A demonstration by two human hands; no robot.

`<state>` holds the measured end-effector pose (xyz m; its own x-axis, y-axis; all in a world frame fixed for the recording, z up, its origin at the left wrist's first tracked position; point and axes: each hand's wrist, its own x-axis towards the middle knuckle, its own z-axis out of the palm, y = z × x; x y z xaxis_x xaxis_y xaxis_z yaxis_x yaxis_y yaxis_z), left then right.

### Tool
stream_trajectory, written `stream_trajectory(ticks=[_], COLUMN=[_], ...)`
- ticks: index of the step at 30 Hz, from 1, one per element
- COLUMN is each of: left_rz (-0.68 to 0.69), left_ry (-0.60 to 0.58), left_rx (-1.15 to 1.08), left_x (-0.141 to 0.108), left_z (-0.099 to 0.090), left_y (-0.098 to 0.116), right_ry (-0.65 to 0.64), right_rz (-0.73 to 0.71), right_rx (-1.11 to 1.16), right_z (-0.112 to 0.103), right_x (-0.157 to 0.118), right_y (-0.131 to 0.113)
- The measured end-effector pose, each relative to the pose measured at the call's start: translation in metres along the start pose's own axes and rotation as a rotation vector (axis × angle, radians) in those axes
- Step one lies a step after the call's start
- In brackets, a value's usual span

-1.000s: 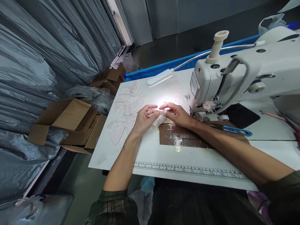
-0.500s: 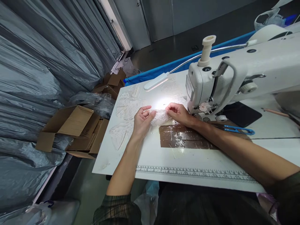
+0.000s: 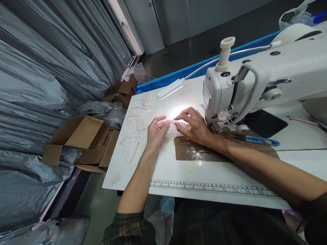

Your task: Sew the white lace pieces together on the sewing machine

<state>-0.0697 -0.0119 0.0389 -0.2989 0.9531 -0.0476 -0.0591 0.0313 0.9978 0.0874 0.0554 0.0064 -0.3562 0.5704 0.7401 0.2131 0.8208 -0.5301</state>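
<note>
A small piece of white lace [image 3: 171, 130] is held above the sewing table [image 3: 163, 170], in the bright patch under the lamp. My left hand [image 3: 156, 133] pinches its left end between thumb and fingers. Over the right part of the lace is my right hand [image 3: 194, 126], its thumb and fingers apart; whether they touch the lace I cannot make out. The sewing machine [image 3: 217, 92] stands just right of my hands. Beneath my right wrist lies a strip of brown tape [image 3: 194, 153] stuck to the tabletop.
More lace pieces [image 3: 143, 117] lie on the left of the table. Blue thread snips [image 3: 263, 140], a black pad [image 3: 268, 124] and a pencil [image 3: 302, 121] are at the right. A lamp [image 3: 170, 89] hangs over the back. Cardboard boxes [image 3: 81, 136] stand on the floor, left.
My right hand has loosened its pinch on the lace; its fingers have spread and lifted slightly. The left hand keeps its hold in nearly the same place.
</note>
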Motion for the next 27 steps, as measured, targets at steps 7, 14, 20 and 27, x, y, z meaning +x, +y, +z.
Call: stream_trajectory(ticks=[7, 14, 20, 27], left_rz=[-0.006, -0.048, -0.039, 0.175], left_ry=[-0.04, -0.007, 0.015, -0.062], left_rx=[0.034, -0.045, -0.076, 0.239], left_x=[-0.006, -0.01, -0.004, -0.005], left_z=[0.005, 0.011, 0.006, 0.008], left_y=[0.003, 0.003, 0.001, -0.004], right_ry=[-0.075, -0.034, -0.076, -0.053], right_rz=[0.023, 0.491, 0.978, 0.863], right_rx=[-0.067, 0.367, 0.981, 0.64], right_z=[0.002, 0.008, 0.004, -0.006], right_x=[-0.005, 0.0, 0.01, 0.021], right_y=[-0.014, -0.02, -0.022, -0.026])
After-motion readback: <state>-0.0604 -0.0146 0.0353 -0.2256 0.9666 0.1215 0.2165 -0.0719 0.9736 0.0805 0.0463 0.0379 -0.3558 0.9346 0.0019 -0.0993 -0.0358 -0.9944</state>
